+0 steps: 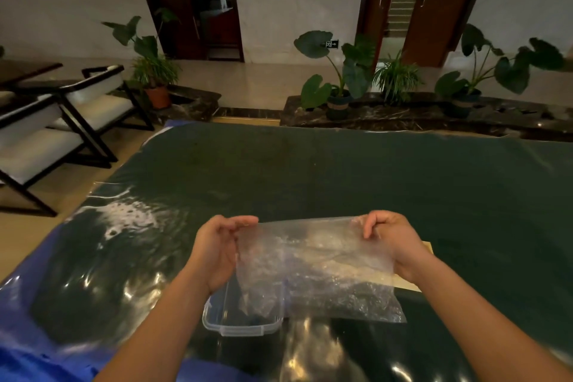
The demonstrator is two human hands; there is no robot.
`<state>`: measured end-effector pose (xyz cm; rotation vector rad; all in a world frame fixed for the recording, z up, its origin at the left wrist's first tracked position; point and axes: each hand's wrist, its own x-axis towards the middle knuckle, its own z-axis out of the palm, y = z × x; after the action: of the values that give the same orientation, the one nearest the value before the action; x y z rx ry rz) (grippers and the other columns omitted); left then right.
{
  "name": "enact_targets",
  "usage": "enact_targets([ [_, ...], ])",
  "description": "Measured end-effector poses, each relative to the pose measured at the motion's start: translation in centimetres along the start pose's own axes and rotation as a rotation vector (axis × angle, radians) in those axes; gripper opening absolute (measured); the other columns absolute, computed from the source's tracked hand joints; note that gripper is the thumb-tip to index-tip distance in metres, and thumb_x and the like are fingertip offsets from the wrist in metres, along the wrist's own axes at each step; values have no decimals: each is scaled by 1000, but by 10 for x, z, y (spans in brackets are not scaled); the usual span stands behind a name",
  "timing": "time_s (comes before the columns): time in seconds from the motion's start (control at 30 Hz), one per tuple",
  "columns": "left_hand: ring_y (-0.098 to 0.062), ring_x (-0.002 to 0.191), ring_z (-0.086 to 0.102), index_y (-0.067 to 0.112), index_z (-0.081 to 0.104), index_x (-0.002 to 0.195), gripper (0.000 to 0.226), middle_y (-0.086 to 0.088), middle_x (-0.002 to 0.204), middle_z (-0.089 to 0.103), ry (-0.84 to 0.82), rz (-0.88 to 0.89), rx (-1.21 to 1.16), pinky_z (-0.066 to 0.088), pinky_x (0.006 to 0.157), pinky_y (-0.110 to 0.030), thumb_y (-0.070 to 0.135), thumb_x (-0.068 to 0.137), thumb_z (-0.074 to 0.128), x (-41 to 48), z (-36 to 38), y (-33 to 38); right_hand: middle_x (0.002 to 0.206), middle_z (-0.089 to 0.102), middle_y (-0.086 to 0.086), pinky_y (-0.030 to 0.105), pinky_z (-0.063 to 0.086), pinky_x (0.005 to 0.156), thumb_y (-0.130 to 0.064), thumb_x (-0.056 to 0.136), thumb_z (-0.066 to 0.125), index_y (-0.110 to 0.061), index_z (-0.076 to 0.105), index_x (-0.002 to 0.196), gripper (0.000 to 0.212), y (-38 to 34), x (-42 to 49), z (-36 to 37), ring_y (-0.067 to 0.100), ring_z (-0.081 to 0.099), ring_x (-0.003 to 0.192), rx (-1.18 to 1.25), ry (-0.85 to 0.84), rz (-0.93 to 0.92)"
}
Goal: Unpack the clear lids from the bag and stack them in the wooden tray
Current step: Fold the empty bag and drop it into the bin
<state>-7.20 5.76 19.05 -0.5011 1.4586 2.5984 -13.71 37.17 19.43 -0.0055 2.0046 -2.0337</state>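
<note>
Above the dark table point(341, 170), fingers of left hand point(214, 253) and right hand point(395, 243) pinch the clear bag point(316, 270) taut

Wooden tray point(429, 250) mostly behind bag point(319, 267).

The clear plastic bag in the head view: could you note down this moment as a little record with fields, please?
bag: clear plastic bag, stretched between both hands above the table
left hand: pinches the bag's top left corner
right hand: pinches the top right corner
clear lid: lies on the table beneath the bag
wooden tray: only a pale edge shows behind the right hand
table: dark green glossy cover
</note>
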Motion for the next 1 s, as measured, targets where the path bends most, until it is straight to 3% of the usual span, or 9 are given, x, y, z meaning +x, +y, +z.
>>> enact_targets([
  [0.07,-34,98,69,14,68,130,52,-19,120,67,-149,-91,58,56,80,-44,34,82,67,-8,-2,2,73,63,15,37,50,70,24,75,34,-9,63,53,49,1,1,0,31,58,75,-53,48,-30],
  [0.13,-32,103,71,44,48,147,82,-14,136,58,-261,-126,227,59,72,-45,26,75,84,-15,-1,0,64,64,6,28,52,61,22,78,36,-12,66,52,52,-2,0,-1,24,58,69,-54,75,-58],
  [0.27,-33,95,71,65,37,143,118,-19,150,41,-197,33,518,60,66,-44,-16,69,80,-18,9,-6,94,75,7,32,59,66,8,92,48,-15,78,82,40,-5,-4,-5,27,71,84,30,77,-19],
  [0.4,-34,88,74,71,40,137,119,4,150,27,-51,253,609,63,66,-45,-24,72,71,-15,14,-6,126,68,11,61,55,90,-48,94,56,-42,55,130,37,-6,-8,-14,40,67,113,441,-116,228],
  [0.47,-35,80,77,71,38,138,118,15,143,33,-22,324,668,65,65,-45,-23,75,69,-13,13,-6,123,71,11,62,54,92,-57,88,63,-31,57,132,51,1,-11,-12,38,68,113,262,-205,302],
  [0.53,-32,83,78,70,36,140,116,22,136,45,22,374,686,65,64,-42,-22,77,67,-13,16,-5,118,74,13,61,55,90,-30,82,79,-15,59,130,54,10,-17,-4,36,70,108,85,-239,298],
  [0.67,-27,91,78,51,31,152,106,-8,126,65,211,294,372,64,64,-41,-12,78,75,-13,16,-4,108,75,20,45,62,77,-15,61,91,-5,64,120,65,12,-21,-5,38,72,94,72,-113,181],
  [0.8,-33,97,77,22,43,148,83,-14,117,75,8,-28,309,63,73,-43,19,77,86,-25,19,-15,99,78,15,34,60,67,-4,78,79,-7,66,117,41,11,-20,-6,32,75,88,89,36,101],
  [1.0,-23,63,75,5,68,117,31,-18,83,79,178,68,466,59,50,-28,-5,88,71,-21,28,-16,83,78,16,34,59,51,-4,82,78,-9,69,105,26,5,-22,-7,23,72,62,-50,59,44],
])
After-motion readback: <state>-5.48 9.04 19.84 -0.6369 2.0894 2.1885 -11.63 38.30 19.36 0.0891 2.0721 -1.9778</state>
